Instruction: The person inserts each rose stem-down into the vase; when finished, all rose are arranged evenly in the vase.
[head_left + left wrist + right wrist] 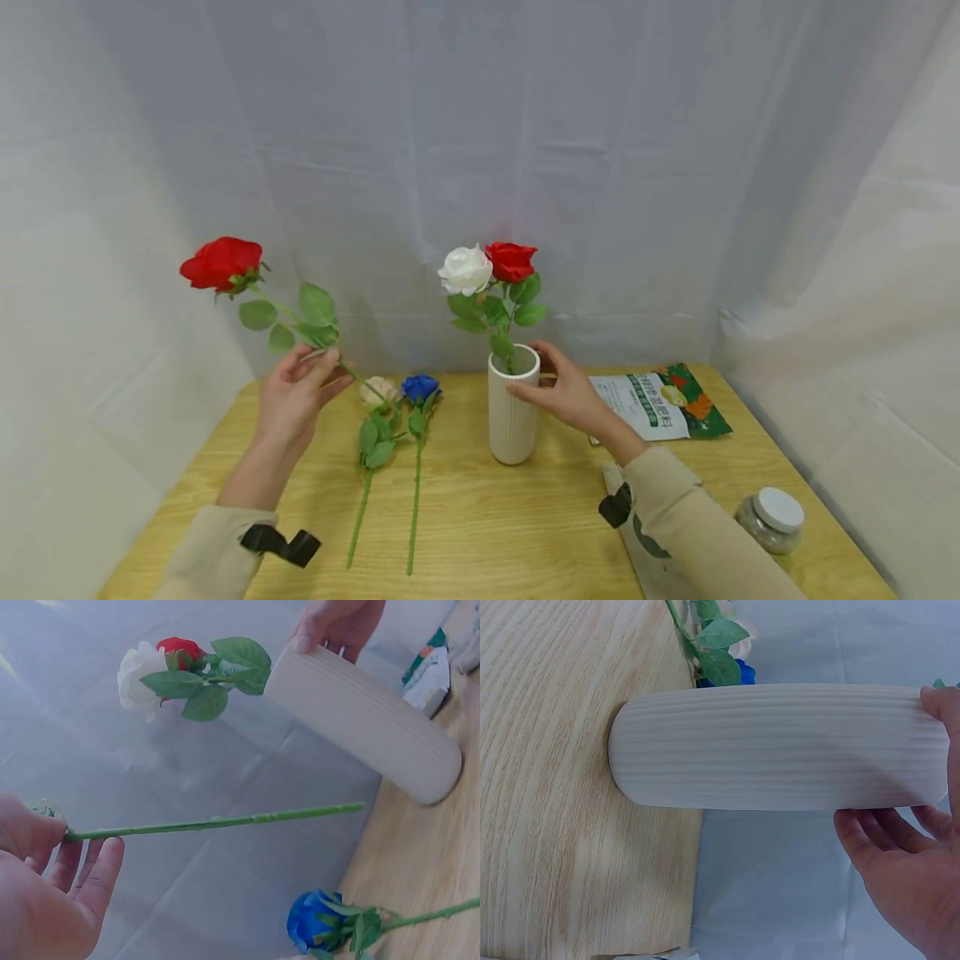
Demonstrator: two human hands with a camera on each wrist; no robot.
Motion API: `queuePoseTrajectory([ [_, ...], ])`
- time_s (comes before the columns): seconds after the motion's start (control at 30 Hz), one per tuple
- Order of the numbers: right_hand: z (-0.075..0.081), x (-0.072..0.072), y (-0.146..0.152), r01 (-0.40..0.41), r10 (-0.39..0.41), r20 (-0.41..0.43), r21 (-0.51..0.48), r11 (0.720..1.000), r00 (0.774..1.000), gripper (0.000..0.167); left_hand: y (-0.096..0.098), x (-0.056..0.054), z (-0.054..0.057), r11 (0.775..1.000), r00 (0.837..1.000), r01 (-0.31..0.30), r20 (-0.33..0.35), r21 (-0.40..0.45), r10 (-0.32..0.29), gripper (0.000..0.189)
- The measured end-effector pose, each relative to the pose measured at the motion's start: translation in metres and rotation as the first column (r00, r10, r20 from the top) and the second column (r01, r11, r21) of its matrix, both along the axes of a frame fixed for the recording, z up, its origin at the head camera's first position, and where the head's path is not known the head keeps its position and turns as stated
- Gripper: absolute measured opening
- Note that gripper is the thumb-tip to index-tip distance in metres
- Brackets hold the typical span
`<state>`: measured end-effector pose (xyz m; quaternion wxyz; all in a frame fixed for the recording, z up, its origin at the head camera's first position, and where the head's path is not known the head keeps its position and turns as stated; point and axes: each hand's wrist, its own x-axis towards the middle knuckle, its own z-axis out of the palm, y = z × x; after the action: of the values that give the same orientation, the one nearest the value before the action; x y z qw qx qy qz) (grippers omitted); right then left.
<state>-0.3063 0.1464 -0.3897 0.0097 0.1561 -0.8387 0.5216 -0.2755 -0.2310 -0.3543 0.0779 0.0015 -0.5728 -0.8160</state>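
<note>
My left hand [296,392] pinches the stem of a red rose [222,265] above the table's left side. Its bloom points up and left, and the green stem [225,823] slants down to the right. A white ribbed vase [513,417] stands upright on the table, holding a white rose [466,270] and another red rose [512,262]. With thumb and fingers around its upper part, my right hand [564,389] grips the vase from the right. Between the left hand and the vase lie a cream rose [380,392] and a blue rose [421,388].
A green and white printed bag [660,404] lies at the back right of the wooden table [465,525]. Nearer the front stands a jar with a white lid [778,509]. Partly under the right forearm is a pale flat item [637,554]. White sheeting [360,167] surrounds the table.
</note>
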Motion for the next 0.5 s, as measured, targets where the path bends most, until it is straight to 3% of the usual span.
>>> queuePoseTrajectory([
  [0.23, 0.001, 0.000, 0.000, -0.003, 0.003, -0.006, 0.004, 1.000, 1.000, 0.077, 0.006, -0.001, 0.011, 0.986, 1.000, -0.003, 0.011, 0.166, 0.001, 0.017],
  [0.5, 0.001, 0.002, -0.001, 0.002, -0.002, -0.004, 0.000, 1.000, 1.000, 0.076, 0.018, -0.003, 0.023, 0.968, 1.000, -0.027, 0.004, 0.250, 0.027, 0.017],
])
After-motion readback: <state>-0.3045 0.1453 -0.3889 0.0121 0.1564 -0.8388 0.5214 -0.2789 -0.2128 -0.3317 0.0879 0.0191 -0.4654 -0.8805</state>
